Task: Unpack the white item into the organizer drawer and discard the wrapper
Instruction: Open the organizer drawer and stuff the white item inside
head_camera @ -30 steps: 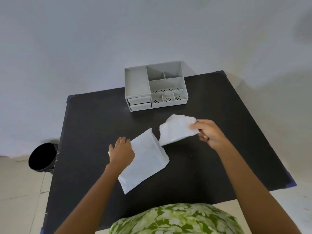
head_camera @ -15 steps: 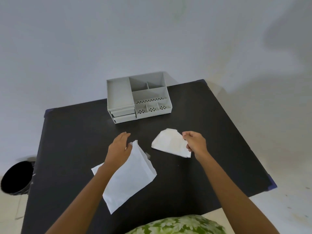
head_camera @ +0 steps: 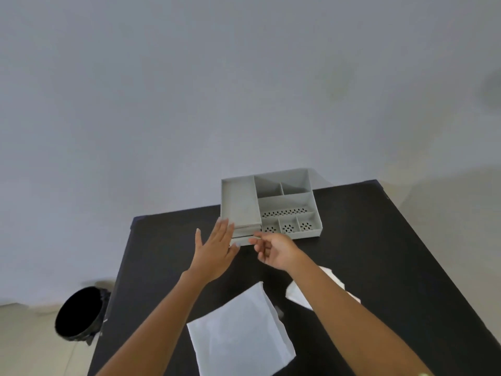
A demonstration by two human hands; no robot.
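While both white pieces lie loose on the near part of the black table (head_camera: pixel 379 240), neither hand holds anything. Nearest the person is a flat white sheet (head_camera: pixel 241 332), and just to its right a crumpled white piece (head_camera: pixel 301 295) shows only in part, the right forearm crossing over it; which of the two is the wrapper and which the item cannot be told for sure. Farther out, the left hand (head_camera: pixel 214 253) is spread flat and empty beside the front left corner of the grey organizer (head_camera: pixel 271 204). The right hand (head_camera: pixel 273 249) is loosely curled, fingertips pinching toward the drawer front (head_camera: pixel 245 240). The step in hand looks like opening a drawer. Next, a steadying left palm and a straight pull seem called for. Whether the fingers already grip the drawer edge is unclear. A black bin (head_camera: pixel 78 313) stands on the floor, left.
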